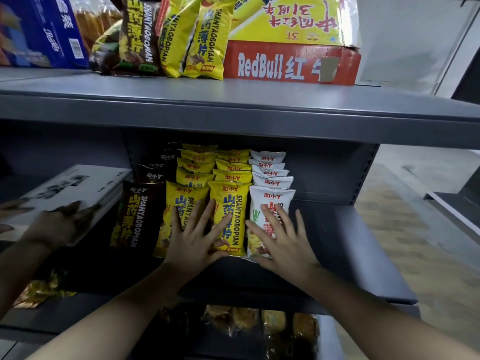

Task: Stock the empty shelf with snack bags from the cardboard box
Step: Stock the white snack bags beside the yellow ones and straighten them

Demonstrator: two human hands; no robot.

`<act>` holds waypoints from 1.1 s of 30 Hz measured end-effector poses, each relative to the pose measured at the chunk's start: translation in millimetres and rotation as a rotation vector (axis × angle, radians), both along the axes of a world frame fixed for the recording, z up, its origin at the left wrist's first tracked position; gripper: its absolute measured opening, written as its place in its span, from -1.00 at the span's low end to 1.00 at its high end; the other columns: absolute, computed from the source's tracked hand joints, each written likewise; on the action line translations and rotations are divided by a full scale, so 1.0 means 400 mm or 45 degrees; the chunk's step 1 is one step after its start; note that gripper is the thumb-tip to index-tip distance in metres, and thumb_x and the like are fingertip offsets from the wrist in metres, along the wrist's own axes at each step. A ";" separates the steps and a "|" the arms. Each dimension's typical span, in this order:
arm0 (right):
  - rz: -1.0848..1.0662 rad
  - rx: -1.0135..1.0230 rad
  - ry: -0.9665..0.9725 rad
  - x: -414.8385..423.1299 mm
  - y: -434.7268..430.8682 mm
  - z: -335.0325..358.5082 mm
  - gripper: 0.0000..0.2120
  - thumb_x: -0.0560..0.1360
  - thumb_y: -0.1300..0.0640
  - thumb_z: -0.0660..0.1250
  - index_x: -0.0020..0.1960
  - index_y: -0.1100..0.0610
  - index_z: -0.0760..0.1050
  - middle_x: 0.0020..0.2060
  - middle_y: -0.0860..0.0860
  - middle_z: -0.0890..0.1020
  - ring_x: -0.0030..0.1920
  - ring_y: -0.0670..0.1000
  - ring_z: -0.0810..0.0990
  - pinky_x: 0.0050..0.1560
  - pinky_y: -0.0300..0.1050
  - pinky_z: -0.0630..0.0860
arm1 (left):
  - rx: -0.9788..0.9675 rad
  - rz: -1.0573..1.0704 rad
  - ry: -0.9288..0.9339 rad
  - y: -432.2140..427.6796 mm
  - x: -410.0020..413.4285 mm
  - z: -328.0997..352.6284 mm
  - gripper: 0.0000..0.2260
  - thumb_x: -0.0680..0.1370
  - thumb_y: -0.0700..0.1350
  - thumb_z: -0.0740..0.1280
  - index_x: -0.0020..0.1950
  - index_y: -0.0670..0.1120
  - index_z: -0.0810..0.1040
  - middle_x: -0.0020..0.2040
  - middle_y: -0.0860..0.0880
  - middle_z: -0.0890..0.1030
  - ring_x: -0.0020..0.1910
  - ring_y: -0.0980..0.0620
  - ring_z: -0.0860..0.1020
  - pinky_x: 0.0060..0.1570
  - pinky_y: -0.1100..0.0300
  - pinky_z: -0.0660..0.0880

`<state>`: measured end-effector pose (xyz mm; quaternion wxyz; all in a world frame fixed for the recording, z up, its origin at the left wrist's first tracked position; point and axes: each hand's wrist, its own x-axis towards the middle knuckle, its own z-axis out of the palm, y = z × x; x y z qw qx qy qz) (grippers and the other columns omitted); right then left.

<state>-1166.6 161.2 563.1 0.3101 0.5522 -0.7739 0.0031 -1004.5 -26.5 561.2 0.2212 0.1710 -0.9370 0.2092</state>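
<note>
A: Nearest position. You are pressing your left hand [192, 240] flat, fingers straight and spread, across the fronts of the two front yellow foil snack bags [230, 189]. It is gripping nothing.

B: Confirmed. You are laying your right hand [281, 242] the same way, fingers straight and splayed, on the front white foil snack bag [270, 196], just beside the yellow pair. It is also holding nothing.

A: These three bags are standing upright at the front of the dark grey metal shelf [350, 242]. A dark brown foil snack bag [135, 216] is standing at their left.

B: Behind each front bag, rows of matching bags [233, 167] are running back toward the rear panel.

A: At your far left, a third, blurred hand [57, 224] is resting on a flat white printed box [78, 185].

B: Farthest position. On the grey upper shelf [233, 107], brown and yellow bags [205, 48] are standing just beside a red cardboard carton [285, 66], which is carrying a yellow cardboard carton [285, 19].
</note>
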 end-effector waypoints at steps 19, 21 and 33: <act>0.105 -0.017 0.020 0.012 0.063 0.041 -0.21 0.39 -0.33 0.29 0.50 0.00 0.21 0.51 0.11 0.22 0.49 0.17 0.19 0.34 0.38 0.26 | 0.099 0.144 0.054 -0.042 0.094 -0.022 -0.43 0.56 0.31 -0.10 0.51 0.08 0.15 0.51 -0.17 0.21 0.46 -0.21 0.25 0.32 -0.34 0.16; 0.096 0.012 0.064 0.012 0.054 0.053 -0.14 0.33 -0.33 0.37 0.51 -0.01 0.21 0.51 0.11 0.24 0.49 0.20 0.21 0.33 0.39 0.27 | 0.113 0.138 0.064 -0.046 0.100 -0.023 -0.37 0.51 0.35 -0.03 0.51 0.08 0.14 0.51 -0.20 0.21 0.46 -0.21 0.24 0.32 -0.30 0.19; 0.106 0.137 -0.011 -0.008 0.026 0.070 -0.15 0.26 -0.34 0.43 0.43 0.03 0.35 0.46 0.17 0.32 0.44 0.27 0.30 0.23 0.22 0.47 | 0.347 0.262 0.046 -0.024 0.054 0.022 -0.37 0.56 0.29 -0.16 0.51 -0.02 0.17 0.46 -0.33 0.24 0.39 -0.33 0.32 0.24 -0.20 0.38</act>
